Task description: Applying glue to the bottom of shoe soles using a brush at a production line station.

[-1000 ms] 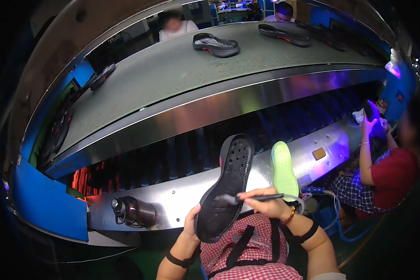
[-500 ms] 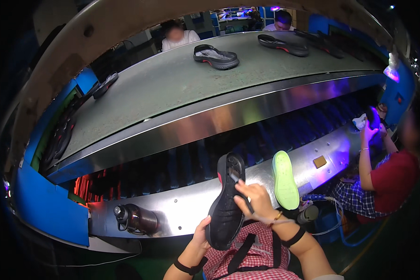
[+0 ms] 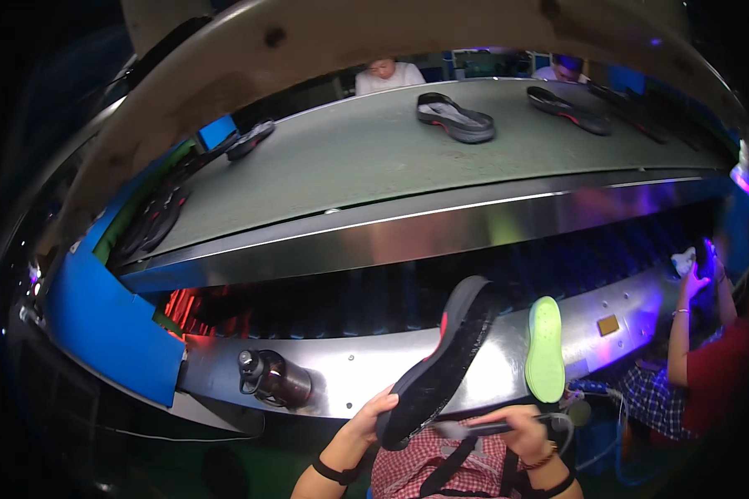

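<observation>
My left hand (image 3: 366, 422) grips a black shoe sole (image 3: 443, 359) by its near end, fingers and thumb at its left edge. The sole is tilted up and away over the metal ledge, with a small red patch on its left side and a wet shine along its edge. In my right hand (image 3: 520, 434) is a brush (image 3: 489, 428) with a dark handle, its pale bristles just right of the sole's near end. Whether the bristles touch the sole I cannot tell. A thin tube curves off the handle's back end.
A lime-green sole (image 3: 544, 353) lies on the metal ledge (image 3: 341, 391), with a tan block (image 3: 608, 325) farther right. A dark bottle (image 3: 275, 378) stands left. Beyond, a green belt (image 3: 349, 158) carries several black soles. A co-worker (image 3: 716, 366) sits right; two people are across.
The brush has moved from the sole's far end down to beside its near end. The sole has tilted to the right, and the whole view has shifted.
</observation>
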Demonstrator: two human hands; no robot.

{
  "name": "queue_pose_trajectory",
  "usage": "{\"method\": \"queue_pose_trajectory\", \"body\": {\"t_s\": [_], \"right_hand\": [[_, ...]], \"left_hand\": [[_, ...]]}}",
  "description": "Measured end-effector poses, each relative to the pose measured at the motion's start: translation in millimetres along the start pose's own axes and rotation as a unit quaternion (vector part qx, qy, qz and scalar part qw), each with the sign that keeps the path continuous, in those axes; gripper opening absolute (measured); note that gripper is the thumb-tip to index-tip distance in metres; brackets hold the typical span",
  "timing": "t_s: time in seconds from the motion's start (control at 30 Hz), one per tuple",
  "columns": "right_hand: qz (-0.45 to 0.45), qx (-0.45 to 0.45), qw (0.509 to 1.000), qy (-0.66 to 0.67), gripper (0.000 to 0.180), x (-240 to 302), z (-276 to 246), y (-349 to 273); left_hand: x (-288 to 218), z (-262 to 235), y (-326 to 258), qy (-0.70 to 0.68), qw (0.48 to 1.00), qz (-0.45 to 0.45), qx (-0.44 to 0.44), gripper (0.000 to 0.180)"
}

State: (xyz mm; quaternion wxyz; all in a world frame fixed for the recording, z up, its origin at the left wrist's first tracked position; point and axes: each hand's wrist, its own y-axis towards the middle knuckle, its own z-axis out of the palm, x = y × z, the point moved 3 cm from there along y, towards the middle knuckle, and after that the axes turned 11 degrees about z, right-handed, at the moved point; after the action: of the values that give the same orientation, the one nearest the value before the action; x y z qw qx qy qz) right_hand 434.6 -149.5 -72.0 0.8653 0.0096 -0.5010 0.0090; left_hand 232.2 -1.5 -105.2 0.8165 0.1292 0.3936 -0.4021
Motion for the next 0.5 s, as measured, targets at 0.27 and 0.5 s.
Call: {"method": "queue_pose_trajectory", "body": {"t_s": [0.27,0.5], "right_hand": [[-0.147,-0.149,0.915,0.344,0.048,-10.6,-74.4,-32.5],[-0.098,-0.212,0.913,0.334,0.044,-36.7,-90.7,-28.3]], "left_hand": [[-150.2,69.8,24.7,-0.050,0.967,0.223,0.110,0.079],[-218.1,41.6,90.8,-0.324,0.857,0.399,-0.039,0.059]]}}
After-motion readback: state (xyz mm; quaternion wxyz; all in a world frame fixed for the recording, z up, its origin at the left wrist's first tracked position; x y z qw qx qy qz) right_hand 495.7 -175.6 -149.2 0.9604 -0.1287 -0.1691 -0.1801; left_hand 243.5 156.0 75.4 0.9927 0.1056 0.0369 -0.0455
